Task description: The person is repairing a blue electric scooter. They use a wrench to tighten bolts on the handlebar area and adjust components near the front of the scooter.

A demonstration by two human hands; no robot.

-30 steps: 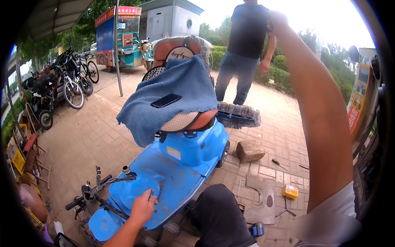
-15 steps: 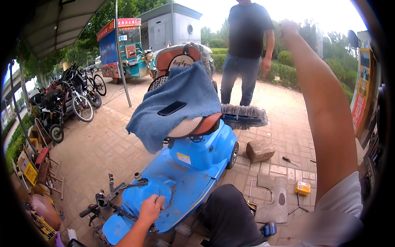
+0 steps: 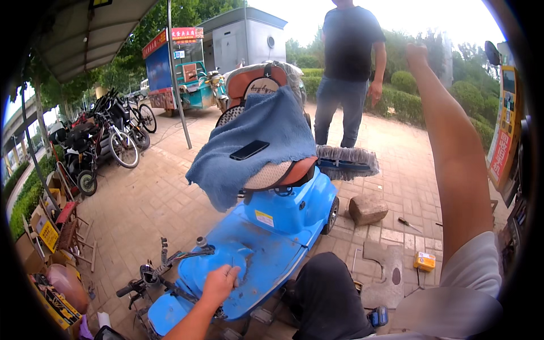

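Note:
A blue electric scooter (image 3: 277, 243) with a broad footboard stands before me. My left hand (image 3: 221, 284) is over its rounded front cover (image 3: 218, 263), fingers pinched together. A thin sliver shows at the fingertips, too small to name. Beside that hand are the handlebars (image 3: 150, 276), with dark cables and grips exposed. My right arm is stretched up and forward; its hand (image 3: 417, 55) is closed in a fist, and anything inside it is hidden. A blue towel (image 3: 260, 124) drapes over the scooter's seat (image 3: 271, 174), with a black phone (image 3: 249, 150) lying on it.
Beyond the seat stands a person (image 3: 351, 73) near a mop head (image 3: 347, 162). A block (image 3: 368, 209), screwdriver (image 3: 409, 225), flat plate (image 3: 385, 277) and small yellow box (image 3: 424, 261) lie at right. Bicycles (image 3: 123, 148) and a folding stool (image 3: 71, 226) are at left.
The view has shifted, so the scene sits farther right in the picture. My right fist has come slightly lower. My left hand stays pinched over the front cover.

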